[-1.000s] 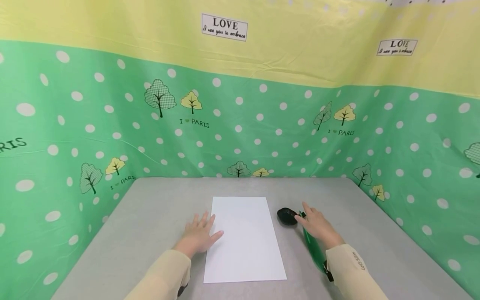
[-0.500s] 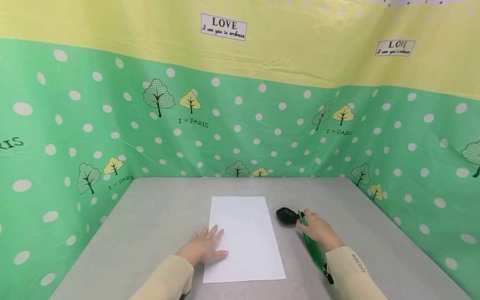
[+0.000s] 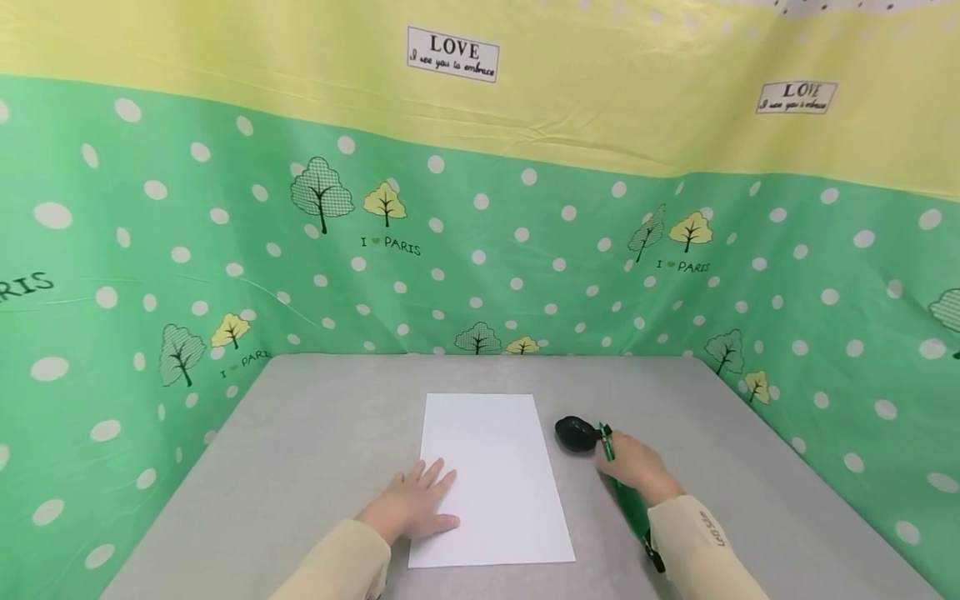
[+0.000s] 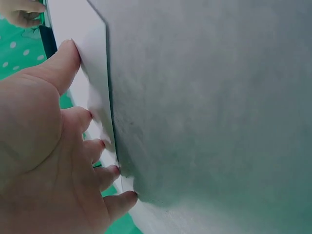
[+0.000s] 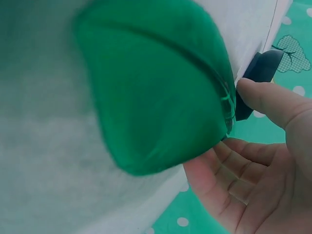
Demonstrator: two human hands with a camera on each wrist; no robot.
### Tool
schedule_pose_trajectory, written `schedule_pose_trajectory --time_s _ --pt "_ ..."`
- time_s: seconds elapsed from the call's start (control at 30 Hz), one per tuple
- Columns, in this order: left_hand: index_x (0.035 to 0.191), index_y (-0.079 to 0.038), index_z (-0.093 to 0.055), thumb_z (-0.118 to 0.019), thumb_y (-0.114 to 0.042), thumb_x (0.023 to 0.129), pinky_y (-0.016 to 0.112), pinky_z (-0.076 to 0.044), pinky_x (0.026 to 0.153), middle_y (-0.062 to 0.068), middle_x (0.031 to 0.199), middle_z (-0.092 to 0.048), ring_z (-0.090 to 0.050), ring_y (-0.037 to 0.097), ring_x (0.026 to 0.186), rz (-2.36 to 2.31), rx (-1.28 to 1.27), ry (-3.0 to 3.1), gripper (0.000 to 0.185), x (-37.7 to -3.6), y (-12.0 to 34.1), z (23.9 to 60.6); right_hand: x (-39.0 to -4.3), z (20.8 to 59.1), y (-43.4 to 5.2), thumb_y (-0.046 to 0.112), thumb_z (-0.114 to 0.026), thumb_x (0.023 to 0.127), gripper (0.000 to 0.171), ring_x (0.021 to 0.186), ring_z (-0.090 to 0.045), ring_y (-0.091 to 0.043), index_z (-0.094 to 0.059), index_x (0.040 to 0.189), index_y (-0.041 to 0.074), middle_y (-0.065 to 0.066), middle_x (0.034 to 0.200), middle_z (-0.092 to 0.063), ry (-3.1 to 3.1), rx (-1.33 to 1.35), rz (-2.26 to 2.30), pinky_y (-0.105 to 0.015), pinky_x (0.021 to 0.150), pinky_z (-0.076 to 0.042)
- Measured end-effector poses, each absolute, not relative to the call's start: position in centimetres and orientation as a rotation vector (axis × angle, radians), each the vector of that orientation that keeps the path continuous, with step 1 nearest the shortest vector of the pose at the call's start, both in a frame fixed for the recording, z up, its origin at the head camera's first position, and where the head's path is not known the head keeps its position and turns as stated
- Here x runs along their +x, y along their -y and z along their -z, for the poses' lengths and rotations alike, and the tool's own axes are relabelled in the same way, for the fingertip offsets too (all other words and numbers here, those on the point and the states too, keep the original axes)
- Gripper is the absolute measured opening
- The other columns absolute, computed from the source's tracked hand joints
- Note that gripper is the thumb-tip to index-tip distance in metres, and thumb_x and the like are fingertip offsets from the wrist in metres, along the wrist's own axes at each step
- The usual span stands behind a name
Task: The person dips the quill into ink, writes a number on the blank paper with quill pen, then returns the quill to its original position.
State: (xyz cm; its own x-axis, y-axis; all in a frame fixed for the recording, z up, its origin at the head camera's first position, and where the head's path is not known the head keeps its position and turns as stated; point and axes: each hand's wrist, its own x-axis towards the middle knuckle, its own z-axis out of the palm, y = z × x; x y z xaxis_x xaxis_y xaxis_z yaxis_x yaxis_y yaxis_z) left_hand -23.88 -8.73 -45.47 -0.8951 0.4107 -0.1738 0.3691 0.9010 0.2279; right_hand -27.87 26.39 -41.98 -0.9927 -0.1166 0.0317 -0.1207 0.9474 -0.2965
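A white sheet of paper (image 3: 491,492) lies on the grey table. My left hand (image 3: 412,504), its fingers spread, rests on the sheet's left side; in the left wrist view the fingertips are along its edge. To the right of the sheet, my right hand (image 3: 637,465) holds the far end of a long, translucent green object (image 3: 628,508) with dark ends. In the right wrist view this green object (image 5: 156,87) looks broad and curved; the thumb is at its edge, the other fingers partly hidden behind it. A glossy black rounded object (image 3: 576,434) sits just beyond the right thumb.
The grey tabletop (image 3: 337,408) is bounded at the back and sides by a green and yellow curtain (image 3: 517,250) with dots and printed trees. The sleeve (image 3: 697,542) of the right arm covers part of the green object's near side.
My left hand has slid down and inward onto the paper. My right hand has lowered, and its fingers have closed around the green object's far end. The paper and black object stay put.
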Motion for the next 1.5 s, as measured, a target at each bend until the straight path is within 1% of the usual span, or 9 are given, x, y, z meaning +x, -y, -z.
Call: schedule_pose_trajectory --time_s 0.07,0.33,0.6,0.8,1.03,1.13,1.23,1.33,1.5 --pt "0.142 -0.010 -0.034 -0.046 -0.062 0.085 0.060 -0.016 0.103 0.016 0.148 -0.024 -0.017 0.041 0.133 -0.284 0.581 -2.839 0.079 -23.6 8.6 45.0 -27.9 42.0 -26.4 0.016 -0.068 0.079 0.043 0.075 -0.056 -0.028 -0.052 0.106 -0.015 -0.023 0.092 -0.060 3.077 0.194 -0.461 -0.046 0.066 -0.050" --pt "0.141 -0.008 -0.036 -0.054 -0.053 0.085 0.058 -0.017 0.105 0.016 0.147 -0.025 -0.017 0.041 0.134 -0.322 0.528 -2.816 0.074 -22.5 8.1 42.9 -28.1 41.9 -26.4 0.006 -0.066 0.078 0.044 0.082 -0.057 -0.030 -0.051 0.112 -0.016 -0.027 0.104 -0.059 3.081 0.192 -0.463 -0.048 0.073 -0.049" --pt "0.141 -0.009 -0.038 -0.055 -0.052 0.085 0.057 -0.017 0.105 0.016 0.147 -0.026 -0.018 0.040 0.133 -0.316 0.512 -2.824 0.073 -22.3 8.0 42.4 -28.3 41.4 -27.0 0.008 -0.065 0.079 0.046 0.074 -0.056 -0.025 -0.049 0.116 -0.014 -0.017 0.089 -0.059 3.104 0.106 -0.688 -0.042 0.063 -0.051" --pt "0.140 -0.009 -0.038 -0.056 -0.052 0.085 0.057 -0.017 0.105 0.016 0.147 -0.027 -0.018 0.040 0.133 -0.323 0.502 -2.824 0.073 -22.3 7.9 42.4 -28.2 41.4 -27.4 0.006 -0.066 0.079 0.050 0.073 -0.060 -0.025 -0.044 0.119 -0.016 -0.018 0.088 -0.059 3.065 0.095 -0.903 -0.039 0.059 -0.054" --pt "0.140 -0.008 -0.038 -0.056 -0.051 0.085 0.057 -0.018 0.105 0.016 0.147 -0.027 -0.018 0.041 0.133 -0.320 0.502 -2.824 0.073 -22.3 7.9 42.4 -28.2 41.2 -27.5 0.004 -0.065 0.081 0.052 0.064 -0.056 -0.019 -0.040 0.121 -0.017 -0.013 0.084 -0.056 3.004 0.104 -1.081 -0.031 0.049 -0.052" --pt "0.140 -0.008 -0.038 -0.056 -0.051 0.085 0.057 -0.017 0.105 0.017 0.146 -0.027 -0.018 0.041 0.133 -0.316 0.505 -2.822 0.073 -22.4 8.0 42.4 -28.2 41.3 -27.5 0.002 -0.064 0.081 0.060 0.061 -0.054 -0.019 -0.034 0.130 -0.012 -0.013 0.084 -0.053 2.976 0.105 -1.149 -0.032 0.047 -0.052" --pt "0.140 -0.008 -0.038 -0.056 -0.051 0.085 0.057 -0.017 0.105 0.017 0.146 -0.027 -0.018 0.041 0.133 -0.312 0.510 -2.818 0.073 -22.4 8.0 42.5 -28.3 41.3 -27.5 0.001 -0.064 0.082 0.064 0.059 -0.052 -0.019 -0.033 0.137 -0.003 -0.014 0.087 -0.050 2.946 0.111 -1.219 -0.034 0.046 -0.052" --pt "0.140 -0.008 -0.038 -0.056 -0.051 0.085 0.057 -0.018 0.105 0.017 0.146 -0.027 -0.018 0.041 0.133 -0.316 0.516 -2.814 0.073 -22.5 8.0 42.6 -28.3 41.2 -27.4 0.001 -0.063 0.083 0.055 0.059 -0.052 -0.020 -0.042 0.134 0.002 -0.014 0.090 -0.049 2.921 0.119 -1.264 -0.035 0.046 -0.052" --pt "0.140 -0.007 -0.038 -0.056 -0.051 0.084 0.058 -0.017 0.104 0.017 0.146 -0.027 -0.018 0.041 0.133 -0.326 0.518 -2.810 0.073 -22.5 8.1 42.7 -28.1 41.1 -27.3 0.002 -0.062 0.084 0.035 0.060 -0.053 -0.019 -0.056 0.118 -0.002 -0.014 0.091 -0.048 2.891 0.119 -1.346 -0.037 0.048 -0.054"
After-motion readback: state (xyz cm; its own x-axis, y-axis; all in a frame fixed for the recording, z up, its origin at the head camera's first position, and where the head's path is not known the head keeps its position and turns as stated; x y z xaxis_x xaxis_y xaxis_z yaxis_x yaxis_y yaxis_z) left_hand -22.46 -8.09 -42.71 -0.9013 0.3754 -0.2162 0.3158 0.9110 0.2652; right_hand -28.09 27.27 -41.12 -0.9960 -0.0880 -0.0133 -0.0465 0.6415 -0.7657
